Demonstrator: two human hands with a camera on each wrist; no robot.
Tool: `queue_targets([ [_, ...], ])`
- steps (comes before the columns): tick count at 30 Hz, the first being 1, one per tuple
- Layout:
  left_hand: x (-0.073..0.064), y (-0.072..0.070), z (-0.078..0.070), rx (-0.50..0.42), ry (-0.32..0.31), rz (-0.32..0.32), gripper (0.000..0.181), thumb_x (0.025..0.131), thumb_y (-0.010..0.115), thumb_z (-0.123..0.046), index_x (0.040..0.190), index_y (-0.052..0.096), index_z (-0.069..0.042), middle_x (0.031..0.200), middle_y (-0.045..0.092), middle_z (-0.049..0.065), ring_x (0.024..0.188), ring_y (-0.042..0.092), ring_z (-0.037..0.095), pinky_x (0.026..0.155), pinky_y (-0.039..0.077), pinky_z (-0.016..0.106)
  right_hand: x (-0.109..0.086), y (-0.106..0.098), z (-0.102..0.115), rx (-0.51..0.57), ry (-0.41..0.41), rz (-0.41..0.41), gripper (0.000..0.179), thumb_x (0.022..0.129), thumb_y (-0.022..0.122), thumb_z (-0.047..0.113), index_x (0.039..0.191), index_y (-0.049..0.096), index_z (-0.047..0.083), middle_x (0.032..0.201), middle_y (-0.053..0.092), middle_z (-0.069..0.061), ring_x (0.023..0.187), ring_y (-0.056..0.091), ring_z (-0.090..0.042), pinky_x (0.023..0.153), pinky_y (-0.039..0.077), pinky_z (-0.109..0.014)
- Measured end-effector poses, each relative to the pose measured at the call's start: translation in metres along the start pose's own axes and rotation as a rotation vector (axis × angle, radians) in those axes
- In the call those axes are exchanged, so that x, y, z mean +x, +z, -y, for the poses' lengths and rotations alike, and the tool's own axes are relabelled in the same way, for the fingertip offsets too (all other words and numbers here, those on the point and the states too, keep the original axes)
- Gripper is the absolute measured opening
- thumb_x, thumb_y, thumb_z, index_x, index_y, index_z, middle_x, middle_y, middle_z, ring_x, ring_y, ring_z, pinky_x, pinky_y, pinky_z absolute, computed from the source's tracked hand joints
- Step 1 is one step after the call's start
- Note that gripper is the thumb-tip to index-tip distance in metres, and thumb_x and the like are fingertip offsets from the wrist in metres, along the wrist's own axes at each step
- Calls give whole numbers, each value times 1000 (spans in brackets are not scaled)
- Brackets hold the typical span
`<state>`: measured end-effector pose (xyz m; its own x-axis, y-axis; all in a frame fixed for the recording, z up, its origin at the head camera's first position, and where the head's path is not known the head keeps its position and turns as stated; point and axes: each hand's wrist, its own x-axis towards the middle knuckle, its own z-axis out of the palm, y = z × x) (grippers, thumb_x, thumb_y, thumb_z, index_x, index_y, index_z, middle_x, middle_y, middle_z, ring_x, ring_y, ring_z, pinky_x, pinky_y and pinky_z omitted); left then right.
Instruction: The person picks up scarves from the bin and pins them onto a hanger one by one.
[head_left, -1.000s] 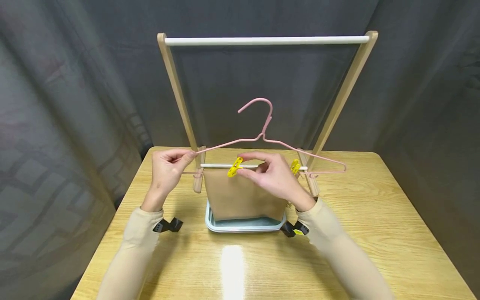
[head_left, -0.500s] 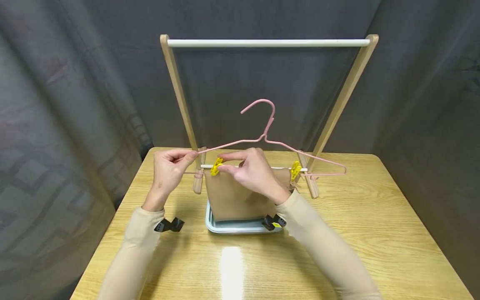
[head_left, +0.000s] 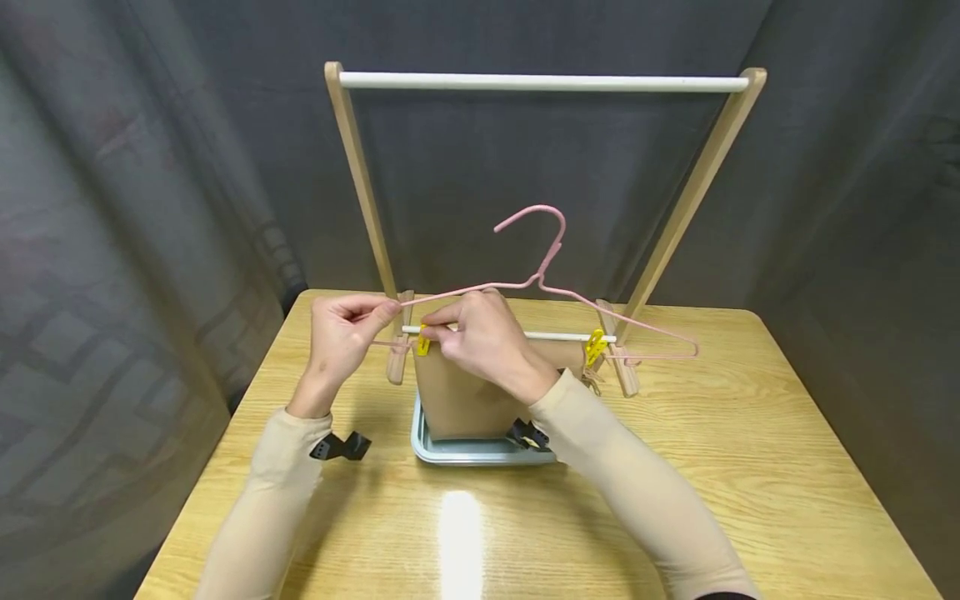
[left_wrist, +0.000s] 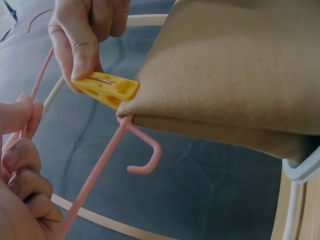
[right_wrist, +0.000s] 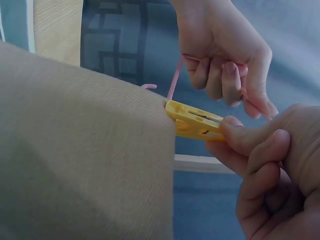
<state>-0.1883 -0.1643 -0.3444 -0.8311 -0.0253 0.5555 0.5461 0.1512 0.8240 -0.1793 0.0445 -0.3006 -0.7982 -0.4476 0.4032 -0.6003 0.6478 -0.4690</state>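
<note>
My left hand (head_left: 339, 350) grips the left end of a pink wire hanger (head_left: 465, 289), its fingers curled round the wire. A brown cloth (head_left: 472, 392) hangs folded over the hanger's bottom bar. Between thumb and forefinger, my right hand (head_left: 487, 342) pinches a yellow clothespin (left_wrist: 111, 89) at the cloth's upper left corner. In the right wrist view the front of that clothespin (right_wrist: 192, 120) meets the cloth's edge, right by the pink bar. A second yellow clothespin (head_left: 595, 347) sits at the cloth's upper right corner, apart from both hands.
Behind the hanger stands a wooden rack with a white top rail (head_left: 540, 82) and a lower white rail (head_left: 558, 336). A pale blue tray (head_left: 457, 457) lies on the wooden table (head_left: 750, 467) below the cloth. Grey curtains (head_left: 112, 250) surround the table.
My right hand has carried its clothespin leftward to the cloth's left corner, uncovering the right clothespin. The hanger's hook has shifted slightly right and tilted. My left hand has kept its hold.
</note>
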Motion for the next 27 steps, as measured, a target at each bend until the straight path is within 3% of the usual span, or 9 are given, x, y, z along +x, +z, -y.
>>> queue_targets([
  [3,0,-2,1,6,4,-9,6,89,76,10,88,77,16,73,70,-26,54,39,-4,48,25,18,3,4,2,-23,-7,42,11,92,82,15,102,87,15,85,82,4,59,60,-4,62,41,-22],
  [11,-3,-4,6,-7,-19,-35,8,90,75,9,89,77,16,66,66,-22,50,33,-3,48,22,19,3,11,3,28,5,93,16,92,83,16,107,87,15,100,83,3,65,60,-4,57,41,-21],
  [18,-1,1,5,16,-24,13,7,89,76,8,90,78,16,72,70,-26,55,43,-5,49,29,16,-6,13,-8,130,-31,79,26,93,84,25,116,83,12,109,83,-2,44,42,0,47,35,-21],
  [24,0,6,5,24,-38,37,7,89,77,8,90,78,15,71,70,-27,59,51,-5,53,38,15,-7,11,-15,172,3,81,35,92,86,26,124,80,13,107,83,0,48,49,-2,47,41,-21],
  [27,-1,6,5,26,-44,27,8,89,77,8,90,78,15,71,70,-27,59,50,-5,53,37,14,-8,8,-17,183,14,100,43,90,88,28,128,78,12,107,83,0,53,56,-4,52,47,-23],
])
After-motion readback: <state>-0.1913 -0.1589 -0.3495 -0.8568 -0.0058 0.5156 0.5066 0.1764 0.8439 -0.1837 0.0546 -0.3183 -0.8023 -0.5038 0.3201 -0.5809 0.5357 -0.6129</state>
